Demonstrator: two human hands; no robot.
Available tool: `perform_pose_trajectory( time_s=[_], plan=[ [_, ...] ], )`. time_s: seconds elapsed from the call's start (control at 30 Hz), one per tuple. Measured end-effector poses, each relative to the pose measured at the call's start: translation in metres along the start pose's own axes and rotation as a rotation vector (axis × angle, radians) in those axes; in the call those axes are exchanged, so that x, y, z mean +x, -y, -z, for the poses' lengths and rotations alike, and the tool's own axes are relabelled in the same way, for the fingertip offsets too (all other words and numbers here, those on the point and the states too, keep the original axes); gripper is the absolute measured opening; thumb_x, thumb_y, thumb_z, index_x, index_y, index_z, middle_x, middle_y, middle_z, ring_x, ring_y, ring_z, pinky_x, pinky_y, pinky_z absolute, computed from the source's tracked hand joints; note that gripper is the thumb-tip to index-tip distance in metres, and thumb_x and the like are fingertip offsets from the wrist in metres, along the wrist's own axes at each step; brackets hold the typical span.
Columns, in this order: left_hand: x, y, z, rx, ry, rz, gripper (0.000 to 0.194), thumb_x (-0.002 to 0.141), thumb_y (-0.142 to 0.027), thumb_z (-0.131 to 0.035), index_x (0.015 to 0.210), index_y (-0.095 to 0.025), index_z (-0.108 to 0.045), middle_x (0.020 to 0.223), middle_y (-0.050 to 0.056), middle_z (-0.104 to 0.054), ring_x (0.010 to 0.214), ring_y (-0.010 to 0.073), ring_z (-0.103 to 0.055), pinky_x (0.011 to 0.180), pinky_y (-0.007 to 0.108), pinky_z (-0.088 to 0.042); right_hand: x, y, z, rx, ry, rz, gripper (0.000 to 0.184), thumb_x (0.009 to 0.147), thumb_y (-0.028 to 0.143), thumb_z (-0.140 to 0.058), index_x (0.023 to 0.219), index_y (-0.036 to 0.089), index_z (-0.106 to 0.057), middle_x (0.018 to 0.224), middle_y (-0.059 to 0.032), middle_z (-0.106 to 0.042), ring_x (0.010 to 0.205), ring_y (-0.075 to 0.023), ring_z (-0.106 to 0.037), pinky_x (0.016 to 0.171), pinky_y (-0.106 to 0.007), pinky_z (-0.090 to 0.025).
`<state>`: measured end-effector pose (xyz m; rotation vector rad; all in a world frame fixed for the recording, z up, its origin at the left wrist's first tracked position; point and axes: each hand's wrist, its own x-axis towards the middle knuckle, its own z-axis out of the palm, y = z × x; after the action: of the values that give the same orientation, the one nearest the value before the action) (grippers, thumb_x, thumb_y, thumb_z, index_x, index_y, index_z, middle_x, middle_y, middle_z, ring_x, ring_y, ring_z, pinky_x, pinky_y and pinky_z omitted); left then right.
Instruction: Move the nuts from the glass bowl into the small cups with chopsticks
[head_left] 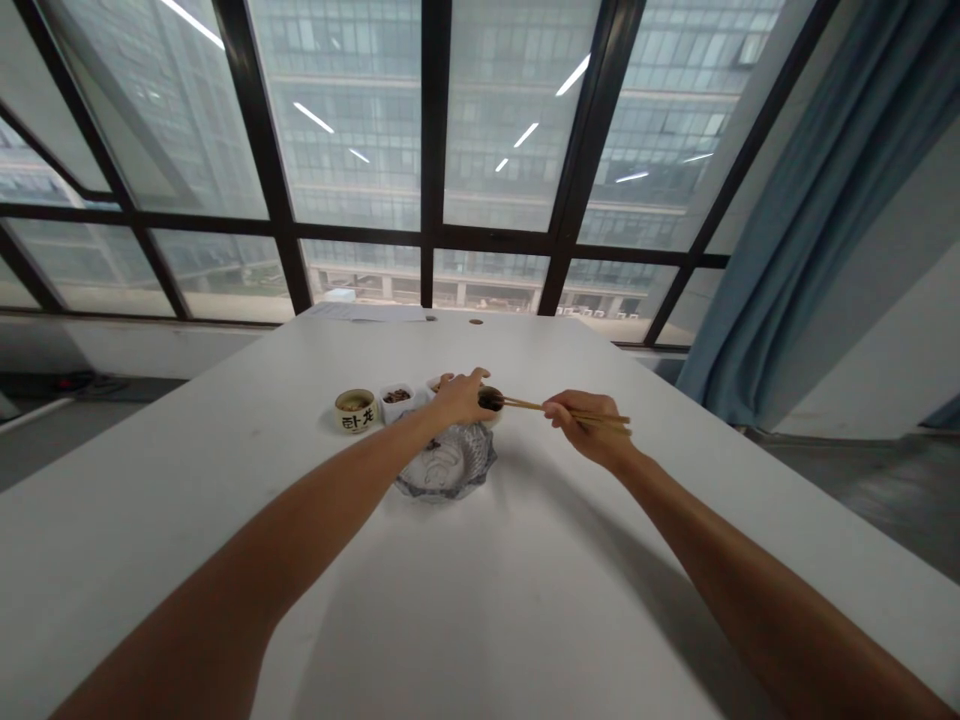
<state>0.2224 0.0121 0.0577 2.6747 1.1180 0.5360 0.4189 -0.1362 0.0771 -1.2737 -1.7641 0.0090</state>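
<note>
A pair of wooden chopsticks [525, 404] is gripped in my right hand [589, 425], over the right side of the table. Their tips point left into a small cup [491, 415] with dark contents. My left hand [461, 397] reaches across the glass bowl and has its fingers curled around that cup, which it partly hides. Just below the hand stands the clear faceted glass bowl [482, 458], with a few small dark bits near its far side. The left forearm covers part of its left edge.
Left of the bowl are a cream cup with dark characters [357, 418] and a white cup of brown pieces [395, 411]. Another white cup [432, 384] is partly behind my left hand. Papers [386, 313] and a small brown disc [476, 322] lie at the white table's far end.
</note>
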Motion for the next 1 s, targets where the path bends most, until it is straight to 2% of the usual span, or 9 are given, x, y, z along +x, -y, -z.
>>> perform_pose_trajectory(
  time_s=[0.13, 0.3, 0.43, 0.5, 0.57, 0.63, 0.73, 0.87, 1.0],
  plan=[
    [0.004, 0.005, -0.003, 0.016, 0.017, 0.012, 0.072, 0.079, -0.047, -0.074, 0.139, -0.021, -0.047, 0.126, 0.011, -0.072, 0.124, 0.0358, -0.063, 0.112, 0.052, -0.034, 0.002, 0.003, -0.001, -0.034, -0.057, -0.006, 0.058, 0.095, 0.071, -0.052, 0.07, 0.021, -0.071, 0.061, -0.0048, -0.069, 0.052, -0.0172, -0.063, 0.051, -0.029, -0.048],
    [0.005, 0.014, 0.0, 0.058, 0.07, -0.016, 0.066, 0.085, -0.051, -0.069, 0.14, -0.021, -0.048, 0.13, 0.012, -0.07, 0.13, 0.0323, -0.059, 0.118, 0.054, -0.026, 0.001, 0.008, -0.002, 0.084, -0.313, -0.076, 0.057, 0.097, 0.068, -0.051, 0.074, 0.019, -0.069, 0.062, -0.0053, -0.07, 0.049, -0.016, -0.062, 0.047, -0.027, -0.049],
    [-0.012, 0.036, 0.016, 0.052, -0.038, -0.106, 0.046, 0.091, -0.045, -0.061, 0.132, -0.025, -0.055, 0.13, 0.009, -0.069, 0.131, 0.0275, -0.056, 0.121, 0.055, -0.019, 0.0, 0.022, -0.012, 0.269, -0.452, -0.109, 0.058, 0.095, 0.071, -0.053, 0.076, 0.018, -0.07, 0.058, -0.0043, -0.068, 0.042, -0.0141, -0.058, 0.04, -0.025, -0.045],
    [-0.029, 0.053, 0.026, 0.029, -0.142, -0.136, 0.032, 0.094, -0.035, -0.055, 0.124, -0.026, -0.06, 0.127, 0.006, -0.071, 0.127, 0.0253, -0.058, 0.121, 0.054, -0.02, -0.003, 0.03, -0.022, 0.334, -0.42, -0.137, 0.059, 0.093, 0.072, -0.054, 0.075, 0.018, -0.069, 0.056, -0.004, -0.067, 0.04, -0.0139, -0.057, 0.039, -0.025, -0.044],
    [-0.05, 0.07, 0.035, 0.011, -0.233, -0.175, 0.025, 0.094, -0.03, -0.053, 0.115, -0.025, -0.065, 0.124, 0.005, -0.072, 0.121, 0.025, -0.061, 0.118, 0.053, -0.026, -0.008, 0.036, -0.035, 0.378, -0.299, -0.173, 0.058, 0.092, 0.072, -0.055, 0.075, 0.018, -0.069, 0.057, -0.0042, -0.068, 0.041, -0.014, -0.057, 0.039, -0.025, -0.044],
    [-0.074, 0.086, 0.041, -0.021, -0.289, -0.201, 0.019, 0.093, -0.03, -0.054, 0.104, -0.022, -0.067, 0.11, 0.006, -0.074, 0.105, 0.0239, -0.065, 0.107, 0.047, -0.04, -0.016, 0.038, -0.048, 0.398, -0.136, -0.204, 0.057, 0.093, 0.071, -0.056, 0.076, 0.018, -0.069, 0.061, -0.0049, -0.07, 0.044, -0.0143, -0.059, 0.041, -0.025, -0.045],
    [-0.109, 0.102, 0.042, -0.048, -0.43, -0.216, 0.023, 0.098, -0.033, -0.047, 0.094, -0.02, -0.066, 0.097, 0.008, -0.071, 0.096, 0.0232, -0.063, 0.091, 0.041, -0.048, -0.027, 0.035, -0.064, 0.374, 0.04, -0.217, 0.054, 0.094, 0.067, -0.056, 0.076, 0.019, -0.07, 0.059, -0.0037, -0.068, 0.047, -0.0145, -0.06, 0.044, -0.024, -0.045],
    [-0.141, 0.113, 0.03, -0.058, -0.52, -0.258, 0.029, 0.103, -0.033, -0.04, 0.087, -0.021, -0.062, 0.087, 0.007, -0.066, 0.091, 0.0224, -0.06, 0.088, 0.04, -0.048, -0.031, 0.03, -0.072, 0.306, 0.097, -0.216, 0.052, 0.094, 0.065, -0.056, 0.074, 0.019, -0.07, 0.053, -0.0019, -0.063, 0.046, -0.0145, -0.057, 0.044, -0.024, -0.043],
    [-0.149, 0.116, 0.021, -0.112, -0.531, -0.276, 0.031, 0.104, -0.031, -0.038, 0.088, -0.02, -0.062, 0.085, 0.007, -0.065, 0.088, 0.0219, -0.06, 0.084, 0.038, -0.049, -0.029, 0.032, -0.073, 0.271, 0.08, -0.219, 0.049, 0.094, 0.062, -0.057, 0.075, 0.02, -0.071, 0.063, -0.0049, -0.07, 0.051, -0.0165, -0.062, 0.047, -0.026, -0.047]
  ],
)
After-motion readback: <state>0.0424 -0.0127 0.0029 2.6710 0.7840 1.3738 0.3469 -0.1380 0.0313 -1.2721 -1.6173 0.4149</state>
